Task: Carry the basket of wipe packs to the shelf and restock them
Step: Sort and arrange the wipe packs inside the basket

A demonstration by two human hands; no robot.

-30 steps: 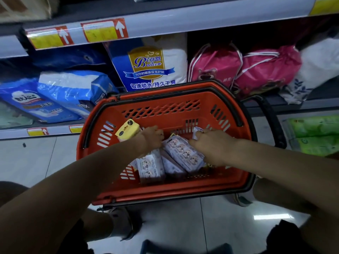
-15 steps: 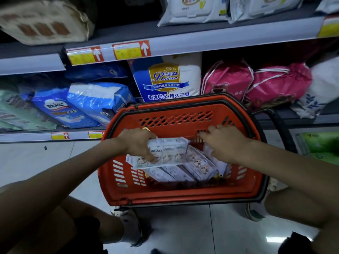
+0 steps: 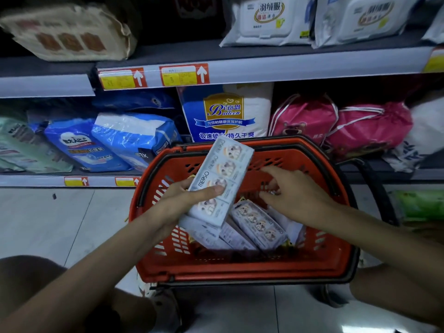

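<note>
Blue diaper bags point(image 3: 134, 138) behind orange basket point(image 3: 240, 272), left hand point(image 3: 177, 200) pinching long pale wipe pack point(image 3: 225, 169) — cartoon print, right hand point(image 3: 298, 195) fingers apart

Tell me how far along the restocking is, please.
Done: the basket stands before the shelf. In hand: the left hand holds one wipe pack above it; the right hand reaches in. Left: several packs lie in the basket, to be shelved.
</note>
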